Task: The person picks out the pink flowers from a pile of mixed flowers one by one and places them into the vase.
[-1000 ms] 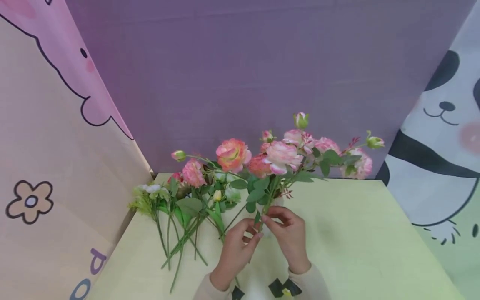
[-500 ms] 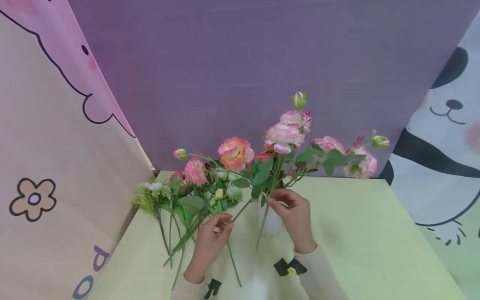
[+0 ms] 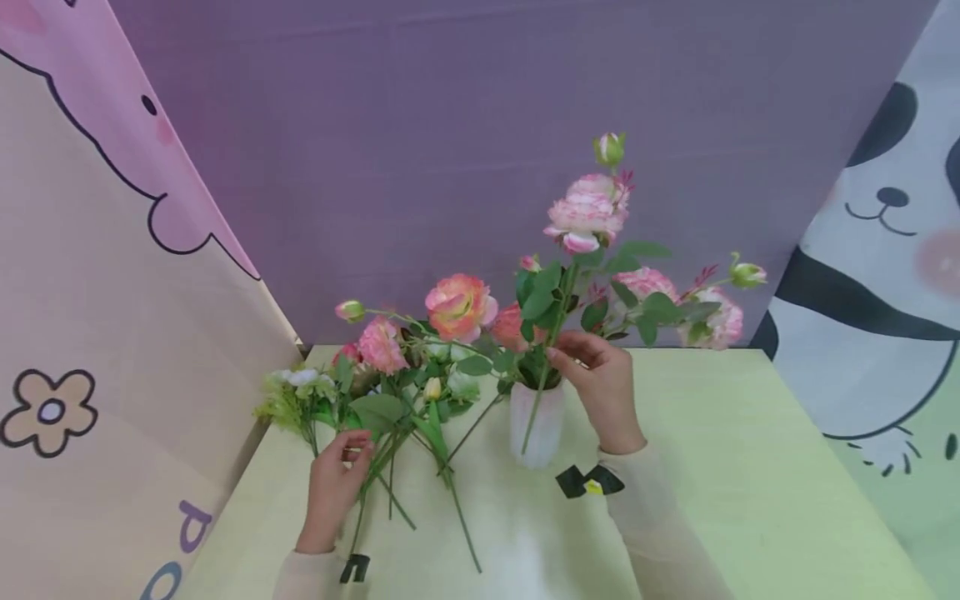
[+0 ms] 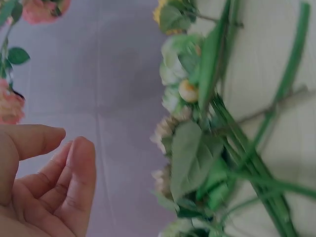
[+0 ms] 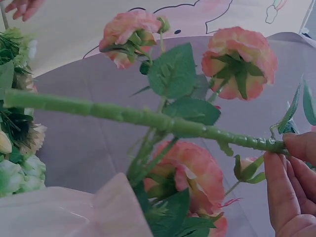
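My right hand (image 3: 600, 379) pinches the green stem (image 5: 123, 116) of a pink-and-white artificial flower (image 3: 588, 212) between thumb and fingertips. Its bloom and bud point upward, and the stem's lower end hangs in front of a white vase (image 3: 538, 425). Inside that vase stand coral and pink flowers (image 5: 182, 173), their lower stems hidden. Over at the left, my left hand (image 3: 339, 483) is beside the loose stems lying on the table. Nothing shows between its thumb and fingers (image 4: 81, 168) in the left wrist view.
A pile of artificial flowers with green leaves (image 3: 378, 412) lies on the left of the pale table (image 3: 712, 475), stems toward me. A purple backdrop (image 3: 450, 150) rises behind, with a cartoon panel (image 3: 885, 317) on the right.
My right hand has lifted the pink flower upward and the vase now shows more fully. My left hand has let go of the stem and moved left to the flower pile.
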The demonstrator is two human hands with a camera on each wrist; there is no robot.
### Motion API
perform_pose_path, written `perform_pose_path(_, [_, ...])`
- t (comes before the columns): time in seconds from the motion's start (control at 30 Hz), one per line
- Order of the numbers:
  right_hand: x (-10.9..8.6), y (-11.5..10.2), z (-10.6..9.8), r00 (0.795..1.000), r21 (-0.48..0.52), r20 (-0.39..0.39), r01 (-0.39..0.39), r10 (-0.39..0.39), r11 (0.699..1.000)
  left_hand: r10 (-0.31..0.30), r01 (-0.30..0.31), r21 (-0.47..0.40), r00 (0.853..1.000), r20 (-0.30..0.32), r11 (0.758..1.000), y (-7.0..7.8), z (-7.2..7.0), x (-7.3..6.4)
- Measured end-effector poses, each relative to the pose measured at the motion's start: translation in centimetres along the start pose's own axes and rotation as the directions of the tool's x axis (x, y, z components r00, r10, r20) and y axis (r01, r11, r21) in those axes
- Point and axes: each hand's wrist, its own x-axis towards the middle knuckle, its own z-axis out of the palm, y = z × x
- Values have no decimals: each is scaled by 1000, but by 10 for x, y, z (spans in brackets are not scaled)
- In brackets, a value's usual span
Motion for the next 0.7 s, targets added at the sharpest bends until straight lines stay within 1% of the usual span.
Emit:
perform_pose_path(0.03, [2,-1,-1,1000,1,2,6,-6,1000,-15,15,-4,1000,6,1000,-3,-2,1])
perform_pose_path(0.1, [7,-2,-3,1000,0,4,15,-15,1000,-27,27,22,1000,10,999,-9,-6,3])
perform_pose_path(0.2, [12,-5,-6,1000,-4,-7,21,-21,1000,-52,51,36,998,23,998,-19,-9,6])
perform_pose_path(0.3, [17,-10,-7,999,-38,-25,34,-35,999,-81,79,62,996,33,995,-28,-11,11])
perform_pose_path(0.43, [25,-16,-6,994,-78,-32,98,-101,992,-112,109,93,993,30,990,-36,-13,17])
perform_pose_path(0.53, [31,-18,-4,988,-91,-42,143,-147,986,-111,109,102,994,20,989,-38,-15,20])
perform_pose_path(0.6, [34,-17,-4,988,-95,-50,144,-149,985,-107,105,110,994,15,988,-39,-17,20])
perform_pose_path(0.7, [34,-14,-4,991,-114,-57,113,-120,987,-116,114,136,993,6,984,-42,-19,18])
